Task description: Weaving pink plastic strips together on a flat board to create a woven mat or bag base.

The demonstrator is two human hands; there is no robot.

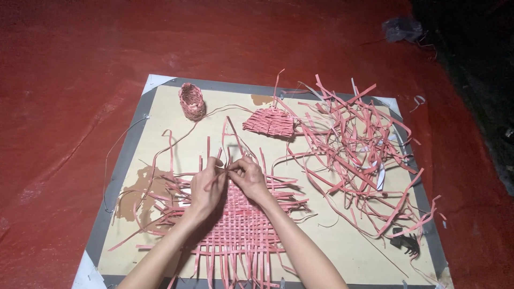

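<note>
While both hands meet at the far edge of the flat pink woven strip mat (241, 230), the left hand (206, 187) and right hand (250, 176) pinch one thin pink strip (227, 147) whose long axis runs up and away from them.

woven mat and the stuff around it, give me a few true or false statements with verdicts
1. Both hands pinch pink strips at the far edge of the woven mat. True; left hand, right hand.
2. The small round basket sits on the red floor. False; it stands on the board.
3. A loose pile of strips lies right of the mat. True.
4. The small woven piece is under the right hand. False; it lies apart, farther back.
</note>
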